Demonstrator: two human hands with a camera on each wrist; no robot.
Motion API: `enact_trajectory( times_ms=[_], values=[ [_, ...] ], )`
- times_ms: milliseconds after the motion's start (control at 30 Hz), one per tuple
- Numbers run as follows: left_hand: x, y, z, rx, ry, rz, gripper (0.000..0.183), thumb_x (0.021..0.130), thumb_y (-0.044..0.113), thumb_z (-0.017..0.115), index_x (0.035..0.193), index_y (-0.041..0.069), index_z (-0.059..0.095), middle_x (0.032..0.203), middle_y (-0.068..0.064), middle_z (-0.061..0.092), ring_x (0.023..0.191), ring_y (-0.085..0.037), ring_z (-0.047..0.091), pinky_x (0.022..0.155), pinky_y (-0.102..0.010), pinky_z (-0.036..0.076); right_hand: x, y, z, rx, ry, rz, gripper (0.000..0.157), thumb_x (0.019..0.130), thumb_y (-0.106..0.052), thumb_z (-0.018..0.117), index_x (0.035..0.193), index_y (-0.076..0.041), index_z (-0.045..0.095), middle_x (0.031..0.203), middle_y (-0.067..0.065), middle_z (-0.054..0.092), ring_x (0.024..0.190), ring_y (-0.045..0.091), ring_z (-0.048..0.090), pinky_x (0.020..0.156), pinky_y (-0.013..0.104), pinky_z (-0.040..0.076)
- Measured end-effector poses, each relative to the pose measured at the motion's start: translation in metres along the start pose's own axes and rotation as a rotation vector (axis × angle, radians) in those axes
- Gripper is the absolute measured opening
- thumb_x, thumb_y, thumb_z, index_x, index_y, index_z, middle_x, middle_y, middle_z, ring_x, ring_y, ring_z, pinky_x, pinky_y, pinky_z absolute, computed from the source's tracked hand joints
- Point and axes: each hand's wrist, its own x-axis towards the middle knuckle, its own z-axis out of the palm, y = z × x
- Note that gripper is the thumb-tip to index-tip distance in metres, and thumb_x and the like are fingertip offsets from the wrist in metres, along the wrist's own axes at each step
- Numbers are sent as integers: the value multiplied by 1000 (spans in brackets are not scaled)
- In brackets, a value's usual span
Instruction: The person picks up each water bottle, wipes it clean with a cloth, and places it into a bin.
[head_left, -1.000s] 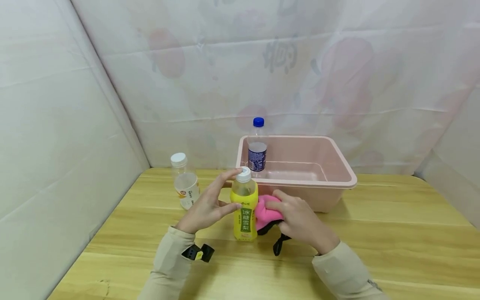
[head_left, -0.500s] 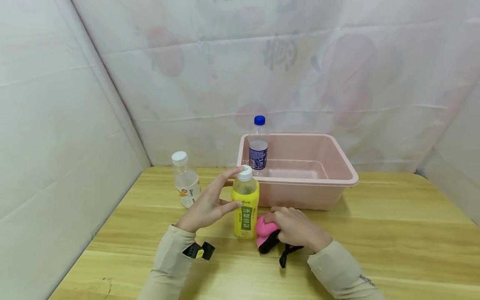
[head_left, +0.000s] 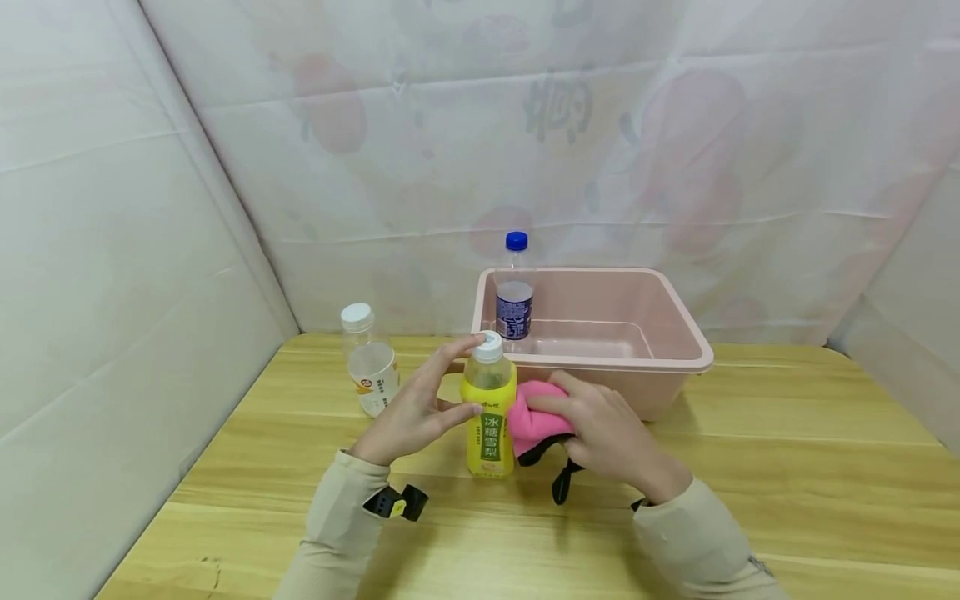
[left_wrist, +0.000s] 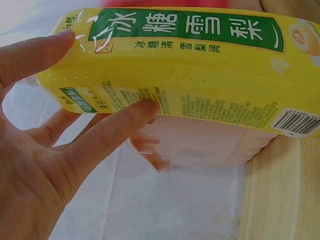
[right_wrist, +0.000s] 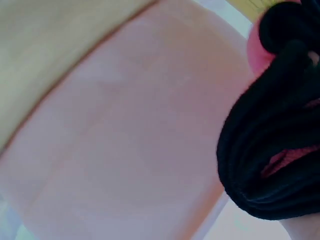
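A plastic drink bottle (head_left: 491, 433) with a yellow label and white cap stands upright on the table. My left hand (head_left: 412, 417) steadies it, thumb on the label and index finger on the cap; in the left wrist view, more fingertips touch the label (left_wrist: 175, 65). My right hand (head_left: 607, 433) grips a bunched pink cloth (head_left: 536, 412) with black trim and a hanging black loop, against the bottle's right side. The right wrist view shows the folded black trim (right_wrist: 250, 145) close up.
A pink plastic basin (head_left: 600, 364) sits behind the bottle, with a blue-capped clear bottle (head_left: 514, 317) standing in it. On the left is a clear bottle (head_left: 372, 371) with a white cap. Pale curtains (head_left: 420, 167) enclose the wooden table (head_left: 795, 467).
My right hand slid the cloth down the bottle's right side toward its base, then brought it back up. My left hand has stayed in place on the bottle.
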Motion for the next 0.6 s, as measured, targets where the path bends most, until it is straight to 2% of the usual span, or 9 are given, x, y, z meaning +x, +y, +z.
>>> enact_trajectory(
  times_ms=[100,200,300,433,600],
  values=[
    [0,0,0,5,3,0,83,86,-16,70,154,13,32,156,-21,34,126,-47,50,74,-31,63,3,-1,-5,-11,159,-64,65,57,19,53,108,-13,76,99,4,62,71,17,55,55,29,50],
    [0,0,1,6,-1,2,82,87,-15,70,154,13,32,155,-21,36,127,-46,49,73,-31,63,5,-1,-7,44,322,-104,67,57,20,52,114,-6,75,107,14,65,82,25,63,65,37,60],
    [1,0,2,2,-13,10,81,88,-13,70,154,13,31,154,-21,36,127,-45,49,73,-31,63,7,-1,-6,134,424,-116,68,59,23,52,118,-3,74,113,18,64,91,30,65,80,29,60],
    [2,0,3,-1,-20,14,81,89,-12,69,155,13,30,154,-22,36,127,-46,48,74,-31,63,8,-3,-5,193,447,-102,68,61,24,55,121,-4,72,114,16,64,92,29,64,90,12,49],
    [1,0,3,-6,-17,4,82,88,-13,69,155,13,30,154,-21,35,127,-45,49,74,-31,63,7,-3,-5,192,436,-86,66,62,24,57,119,-3,73,113,16,65,93,29,64,91,11,47]
  ],
)
